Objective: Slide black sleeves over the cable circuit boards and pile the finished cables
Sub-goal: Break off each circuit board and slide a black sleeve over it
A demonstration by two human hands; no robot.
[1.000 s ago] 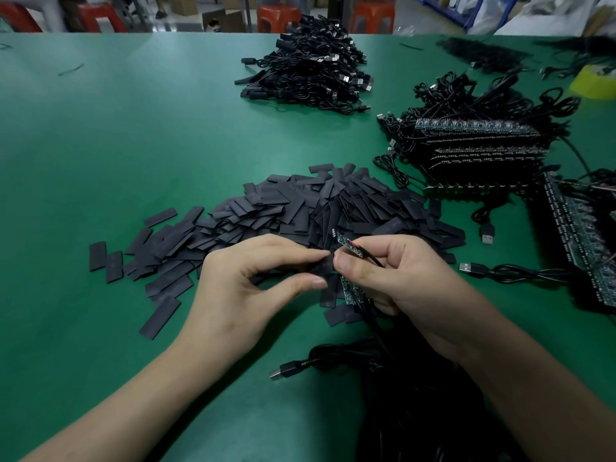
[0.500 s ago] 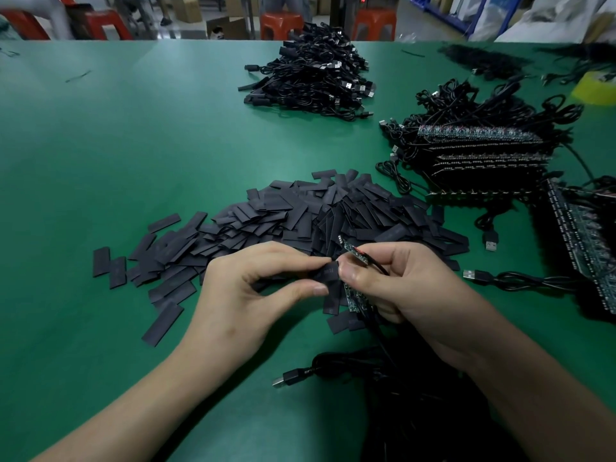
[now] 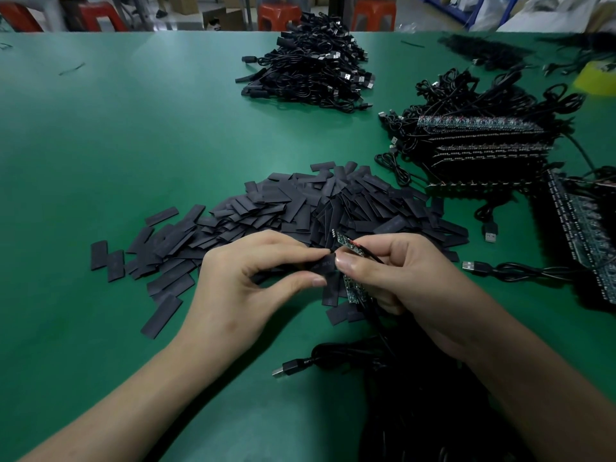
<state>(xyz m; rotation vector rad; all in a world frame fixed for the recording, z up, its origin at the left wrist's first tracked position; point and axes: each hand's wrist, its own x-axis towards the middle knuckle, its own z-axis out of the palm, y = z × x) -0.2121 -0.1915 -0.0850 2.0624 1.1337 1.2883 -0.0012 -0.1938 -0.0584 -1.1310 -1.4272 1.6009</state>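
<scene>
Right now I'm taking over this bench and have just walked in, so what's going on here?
A person works at the green table, sleeving cable boards. The left hand pinches a black sleeve; the right hand grips a cable's circuit board, bare and not yet inside the sleeve. A heap of loose sleeves lies just beyond the hands, bare boards with cables are stacked at the right, and a pile of cables sits at the far side.

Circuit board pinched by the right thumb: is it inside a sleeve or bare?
Bare: the board shows green components; the left hand pinches the sleeve beside it.
</scene>
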